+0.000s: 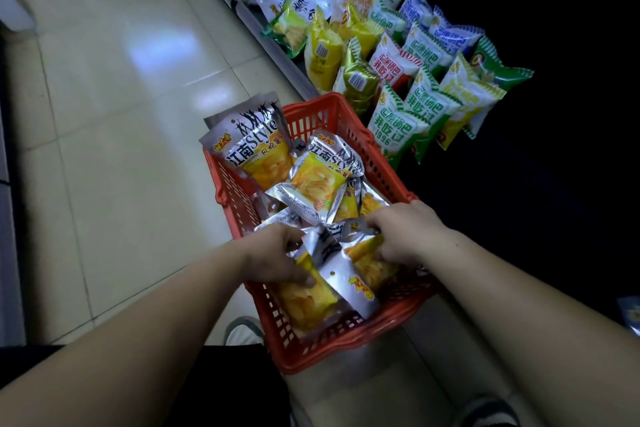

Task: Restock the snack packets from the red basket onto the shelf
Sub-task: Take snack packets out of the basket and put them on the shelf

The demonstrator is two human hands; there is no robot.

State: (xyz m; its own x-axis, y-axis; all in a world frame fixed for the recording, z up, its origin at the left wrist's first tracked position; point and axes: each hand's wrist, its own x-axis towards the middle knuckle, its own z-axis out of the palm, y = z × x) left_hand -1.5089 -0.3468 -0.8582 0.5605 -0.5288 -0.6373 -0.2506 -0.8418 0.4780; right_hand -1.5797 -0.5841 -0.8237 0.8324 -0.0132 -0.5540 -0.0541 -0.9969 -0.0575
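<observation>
A red plastic basket [311,350] sits on the floor in front of me, filled with several silver and yellow snack packets [313,180]. My left hand [277,258] reaches into the near side and grips a yellow packet [308,302] with thumb and fingers. My right hand [403,230] grips the silver top edge of another packet [372,262] beside it. The low shelf [277,48] runs along the upper right, lined with green, blue, yellow and white packets [394,128].
Pale tiled floor [114,121] spreads to the left of the basket. The shelf's metal front edge passes just behind the basket's far corner. My shoes [242,331] show below the basket. The area right of the shelf packets is dark.
</observation>
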